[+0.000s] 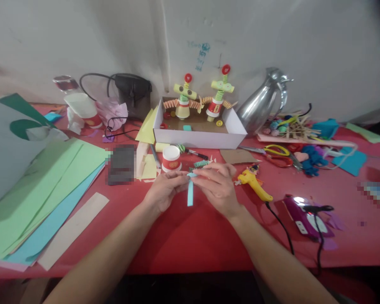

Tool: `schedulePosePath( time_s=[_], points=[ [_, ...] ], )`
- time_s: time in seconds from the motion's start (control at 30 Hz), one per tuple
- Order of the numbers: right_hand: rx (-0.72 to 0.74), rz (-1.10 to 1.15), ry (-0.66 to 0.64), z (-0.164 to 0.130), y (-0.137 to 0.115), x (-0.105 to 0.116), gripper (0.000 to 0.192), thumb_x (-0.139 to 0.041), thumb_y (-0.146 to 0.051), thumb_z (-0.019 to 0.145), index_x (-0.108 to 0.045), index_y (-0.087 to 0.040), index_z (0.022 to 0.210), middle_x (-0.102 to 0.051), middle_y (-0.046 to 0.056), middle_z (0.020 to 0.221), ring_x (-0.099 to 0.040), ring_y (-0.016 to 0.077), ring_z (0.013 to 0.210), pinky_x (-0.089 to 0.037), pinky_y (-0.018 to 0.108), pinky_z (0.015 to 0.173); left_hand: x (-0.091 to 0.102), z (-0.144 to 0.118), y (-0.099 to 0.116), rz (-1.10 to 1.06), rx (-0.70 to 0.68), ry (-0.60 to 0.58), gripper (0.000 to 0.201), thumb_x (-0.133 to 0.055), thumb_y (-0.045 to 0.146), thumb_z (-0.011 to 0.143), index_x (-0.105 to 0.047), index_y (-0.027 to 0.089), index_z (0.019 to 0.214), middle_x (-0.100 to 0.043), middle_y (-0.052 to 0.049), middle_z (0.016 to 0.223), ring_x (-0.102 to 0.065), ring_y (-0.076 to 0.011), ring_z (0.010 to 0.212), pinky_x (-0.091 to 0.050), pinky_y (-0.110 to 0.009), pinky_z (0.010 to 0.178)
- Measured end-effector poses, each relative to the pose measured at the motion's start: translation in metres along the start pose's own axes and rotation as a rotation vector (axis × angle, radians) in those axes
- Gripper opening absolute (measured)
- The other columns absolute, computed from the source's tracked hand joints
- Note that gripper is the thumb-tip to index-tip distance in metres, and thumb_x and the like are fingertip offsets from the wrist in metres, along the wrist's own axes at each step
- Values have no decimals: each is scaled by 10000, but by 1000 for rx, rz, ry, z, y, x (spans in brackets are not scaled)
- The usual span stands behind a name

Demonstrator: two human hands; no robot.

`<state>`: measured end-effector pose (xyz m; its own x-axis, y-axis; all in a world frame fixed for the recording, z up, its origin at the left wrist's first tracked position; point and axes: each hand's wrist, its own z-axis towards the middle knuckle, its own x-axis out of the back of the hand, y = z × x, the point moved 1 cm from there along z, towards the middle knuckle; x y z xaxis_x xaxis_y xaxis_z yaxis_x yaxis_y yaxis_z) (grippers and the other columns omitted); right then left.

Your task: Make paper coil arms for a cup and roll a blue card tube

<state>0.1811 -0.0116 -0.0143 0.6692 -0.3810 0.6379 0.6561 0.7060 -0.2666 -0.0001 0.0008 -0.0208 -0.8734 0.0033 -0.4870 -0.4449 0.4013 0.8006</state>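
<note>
While both my hands meet above the red table (183, 240), my left hand (164, 192) and right hand (218, 185) pinch one flat blue paper strip (190, 194) together. Its long axis runs toward me, free end hanging down. Two paper-cup figures (183, 101) stand in one white box (199, 134) beyond.

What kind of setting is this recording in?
Probably a home or classroom craft table: stacked sheets of green and blue paper, a yellow glue gun, and paper-cup figures in a white cardboard box against a bare wall.
</note>
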Motion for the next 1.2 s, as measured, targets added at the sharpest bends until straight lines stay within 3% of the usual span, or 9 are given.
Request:
schedulePosePath(
  time_s=[0.13,0.43,0.7,1.2],
  points=[
    [-103,69,34,2,-2,-4,137,-654,-291,912,-754,-381,890,-761,-65,1061,-600,230,1066,-376,470,941,0,-1,-1,26,-32,10,223,-854,197,612,-761,132,805,-732,-30,763,-646,-102,683,-520,-247,738],
    [-265,166,91,5,-14,-8,56,-640,-278,909,-693,-294,905,-736,4,1043,-583,240,1095,-434,464,980,-5,-3,-2,-54,-48,-32,166,-836,185,638,-767,147,784,-755,-33,845,-684,-125,822,-533,-257,888],
    [-360,170,118,5,-20,-9,45,-633,-278,902,-671,-280,876,-693,24,1121,-537,258,1142,-422,499,1017,-4,1,-7,-118,-23,-23,126,-824,148,652,-764,154,763,-756,-25,845,-694,-114,825,-547,-222,886],
    [-484,300,114,6,-22,-8,37,-643,-251,880,-613,-255,859,-676,29,1084,-563,233,1106,-431,448,986,-9,-6,-11,17,-214,-11,262,-875,177,580,-750,178,810,-756,-21,802,-683,-138,763,-540,-286,814]
  ],
)
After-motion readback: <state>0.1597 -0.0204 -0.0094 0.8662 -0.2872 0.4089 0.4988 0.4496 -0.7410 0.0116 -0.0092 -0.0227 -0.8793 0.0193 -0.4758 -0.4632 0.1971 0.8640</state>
